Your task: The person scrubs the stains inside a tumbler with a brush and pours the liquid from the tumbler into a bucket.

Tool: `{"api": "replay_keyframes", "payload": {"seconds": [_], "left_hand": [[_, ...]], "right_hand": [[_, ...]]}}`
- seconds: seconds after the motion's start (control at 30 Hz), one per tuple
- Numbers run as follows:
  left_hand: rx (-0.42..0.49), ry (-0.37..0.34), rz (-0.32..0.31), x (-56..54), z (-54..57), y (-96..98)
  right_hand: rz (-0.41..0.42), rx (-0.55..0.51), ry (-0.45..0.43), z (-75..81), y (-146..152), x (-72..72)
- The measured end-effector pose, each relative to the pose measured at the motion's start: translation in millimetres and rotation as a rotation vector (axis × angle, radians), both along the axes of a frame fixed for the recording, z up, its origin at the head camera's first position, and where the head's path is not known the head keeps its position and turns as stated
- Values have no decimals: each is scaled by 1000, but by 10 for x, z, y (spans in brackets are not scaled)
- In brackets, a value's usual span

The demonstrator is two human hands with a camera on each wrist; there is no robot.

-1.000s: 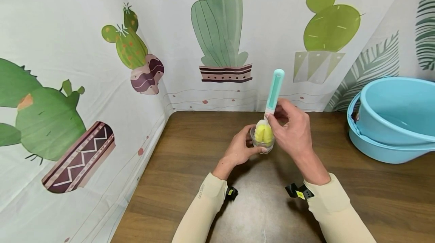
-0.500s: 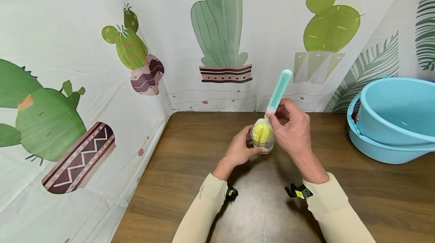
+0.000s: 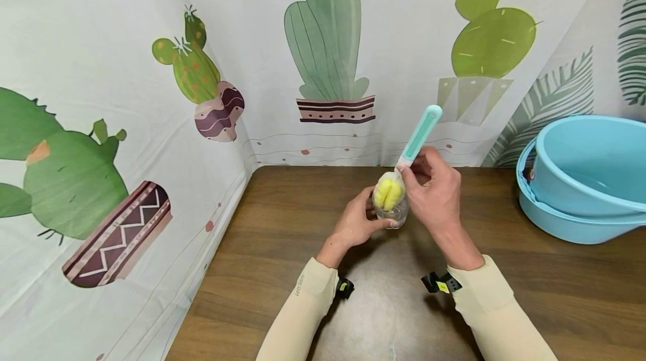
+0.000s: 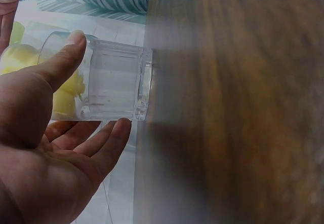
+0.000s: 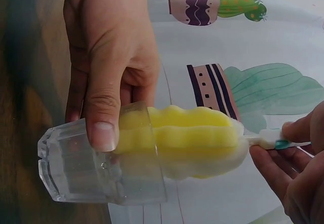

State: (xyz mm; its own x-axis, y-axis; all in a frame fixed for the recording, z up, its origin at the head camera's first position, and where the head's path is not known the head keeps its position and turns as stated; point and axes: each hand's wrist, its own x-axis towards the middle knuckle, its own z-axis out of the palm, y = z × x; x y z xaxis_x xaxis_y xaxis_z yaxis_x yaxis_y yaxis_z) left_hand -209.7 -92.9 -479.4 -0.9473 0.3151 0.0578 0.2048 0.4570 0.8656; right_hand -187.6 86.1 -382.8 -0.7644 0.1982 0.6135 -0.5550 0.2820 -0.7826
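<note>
My left hand [image 3: 353,221] grips a clear faceted drinking glass [image 4: 114,82], with the thumb on the near side and the fingers on the other. The glass is upright, its base at or just above the wooden table; contact is unclear. A bottle brush with a yellow and white sponge head [image 5: 197,138] is partly inside the glass, its lower part showing through the wall and its upper part outside the rim. My right hand [image 3: 436,198] pinches the brush at the white neck below its mint-green handle [image 3: 421,134], which leans up to the right.
Light blue plastic buckets or basins [image 3: 580,181], one set in another, stand at the right of the brown wooden table [image 3: 282,237]. A white cloth printed with cacti [image 3: 333,30] hangs behind and along the left side.
The brush handle has tilted further to the right. Its sponge head has risen somewhat in the glass, leaving more of the lower glass see-through. The left hand and glass have stayed in place.
</note>
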Motion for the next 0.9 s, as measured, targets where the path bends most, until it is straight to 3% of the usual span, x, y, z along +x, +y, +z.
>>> {"api": "replay_keyframes", "payload": {"seconds": [0.47,0.9], "left_hand": [[12,0,-8,5,-1,-11],[-20,12,-9,-2,7,-11]], "right_hand": [[-31,13,49,-54,22,-48],[-54,108,121,-87,53,-92]]}}
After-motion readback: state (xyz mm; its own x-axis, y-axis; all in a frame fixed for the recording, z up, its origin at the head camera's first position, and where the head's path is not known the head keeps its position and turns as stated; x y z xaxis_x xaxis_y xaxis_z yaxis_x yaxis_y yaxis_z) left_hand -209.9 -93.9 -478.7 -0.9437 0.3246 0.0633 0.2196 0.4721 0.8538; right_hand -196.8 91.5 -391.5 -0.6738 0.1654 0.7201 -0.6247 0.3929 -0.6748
